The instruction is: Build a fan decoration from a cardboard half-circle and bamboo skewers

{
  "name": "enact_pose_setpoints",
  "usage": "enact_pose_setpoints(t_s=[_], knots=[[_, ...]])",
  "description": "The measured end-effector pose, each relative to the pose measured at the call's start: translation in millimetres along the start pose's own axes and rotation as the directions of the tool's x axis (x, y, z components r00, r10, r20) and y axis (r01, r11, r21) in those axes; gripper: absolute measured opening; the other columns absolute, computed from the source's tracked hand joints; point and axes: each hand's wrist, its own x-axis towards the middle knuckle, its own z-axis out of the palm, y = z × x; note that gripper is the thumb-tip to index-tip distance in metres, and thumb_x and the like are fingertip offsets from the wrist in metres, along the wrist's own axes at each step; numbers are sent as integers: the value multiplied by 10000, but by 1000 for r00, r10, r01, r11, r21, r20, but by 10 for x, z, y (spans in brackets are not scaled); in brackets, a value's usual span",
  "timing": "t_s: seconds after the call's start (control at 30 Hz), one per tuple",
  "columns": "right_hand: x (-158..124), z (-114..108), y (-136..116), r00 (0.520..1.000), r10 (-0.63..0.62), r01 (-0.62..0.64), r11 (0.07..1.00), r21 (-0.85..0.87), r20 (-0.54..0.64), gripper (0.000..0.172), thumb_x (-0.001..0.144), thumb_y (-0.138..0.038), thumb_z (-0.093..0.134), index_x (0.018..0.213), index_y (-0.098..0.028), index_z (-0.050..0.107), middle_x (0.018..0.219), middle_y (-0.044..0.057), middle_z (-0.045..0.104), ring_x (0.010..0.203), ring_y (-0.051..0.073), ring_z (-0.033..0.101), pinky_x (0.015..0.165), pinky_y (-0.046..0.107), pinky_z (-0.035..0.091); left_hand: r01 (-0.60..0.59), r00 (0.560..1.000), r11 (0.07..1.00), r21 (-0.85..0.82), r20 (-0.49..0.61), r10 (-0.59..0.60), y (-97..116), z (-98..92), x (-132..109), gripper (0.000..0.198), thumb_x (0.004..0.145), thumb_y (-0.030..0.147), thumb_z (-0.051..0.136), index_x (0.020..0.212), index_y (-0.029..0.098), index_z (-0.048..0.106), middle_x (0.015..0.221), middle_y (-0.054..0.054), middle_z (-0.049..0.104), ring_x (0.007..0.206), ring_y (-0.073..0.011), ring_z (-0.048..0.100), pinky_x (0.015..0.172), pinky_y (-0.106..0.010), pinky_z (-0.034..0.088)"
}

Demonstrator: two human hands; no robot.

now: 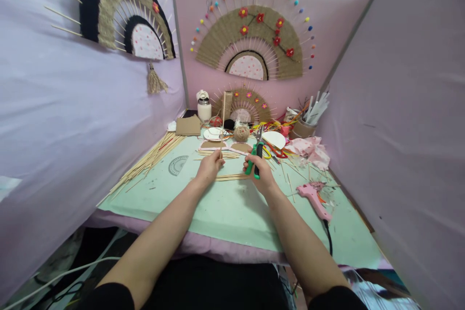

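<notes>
My left hand is closed around a thin bamboo stick that stands nearly upright over the table. A short way to the right, my right hand grips green-and-black pliers, jaws pointing up and away from me. The jaws are apart from the stick. Below and between the hands lies a row of bamboo sticks, and another row lies just beyond. Behind these are two half-round cardboard pieces with pale pink edges.
Long bamboo sticks are heaped at left, near a printed protractor. A pink glue gun lies at right with its cord. A twine ball, white flask and glue-stick pot stand behind. Decorated fans hang on the walls.
</notes>
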Motion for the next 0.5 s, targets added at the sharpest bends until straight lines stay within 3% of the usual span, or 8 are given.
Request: enact_pose_setpoints(t_s=[0.17, 0.33, 0.5], knots=[[-10, 4, 2, 998, -55, 55, 999, 2, 27, 440, 593, -340, 759, 953, -239, 527, 714, -56, 558, 598, 107, 508, 576, 254, 433, -70, 996, 997, -28, 59, 72, 22, 23, -36, 73, 817, 196, 474, 756, 222, 505, 795, -11, 726, 773, -159, 672, 711, -261, 482], [-106, 36, -70, 962, -164, 156, 986, 53, 217, 407, 601, -390, 722, 953, -266, 560, 828, -2, 609, 727, 178, 585, 638, 328, 474, -144, 962, 988, -59, 224, 154, 83, 49, -74, 93, 813, 237, 491, 800, 218, 581, 805, -6, 718, 766, -161, 654, 708, -255, 491], [-202, 59, -138, 942, -108, 102, 994, 37, 319, 419, 572, -412, 697, 954, -299, 566, 937, 39, 656, 868, 251, 621, 667, 387, 483, -205, 939, 978, -37, 274, 207, 96, 50, -73, 209, 815, 260, 513, 940, 233, 678, 839, -2, 718, 830, -182, 651, 769, -269, 496]])
